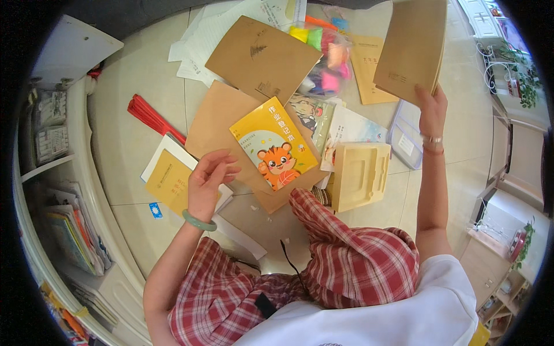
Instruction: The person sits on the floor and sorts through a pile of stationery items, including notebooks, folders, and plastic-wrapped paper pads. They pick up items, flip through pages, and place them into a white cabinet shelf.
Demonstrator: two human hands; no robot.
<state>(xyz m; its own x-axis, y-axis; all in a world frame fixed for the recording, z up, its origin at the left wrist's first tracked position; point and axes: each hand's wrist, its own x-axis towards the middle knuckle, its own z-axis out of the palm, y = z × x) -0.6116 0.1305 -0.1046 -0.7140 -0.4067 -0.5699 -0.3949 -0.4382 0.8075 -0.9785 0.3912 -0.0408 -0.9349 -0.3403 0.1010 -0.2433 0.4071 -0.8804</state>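
Note:
My right hand (431, 109) is raised at the right, fingers closed on the lower corner of a brown kraft-covered notebook (412, 46). My left hand (210, 176) hovers empty with loosely bent fingers apart, left of a yellow exercise book (276, 144) with a cartoon tiger. That book lies on large brown kraft sheets (210, 124). Beyond it rests another brown kraft-covered book (259, 57). Near my left hand, a tan paper booklet (167, 184) lies on white papers.
Around the pile on the tiled floor lie a red folded strip (153, 118), a clear bag of colourful clay (329, 63), a cream plastic tray (360, 176), a clear plastic case (405, 135) and a tan envelope (366, 66). An open cabinet (109, 219) stands at the left.

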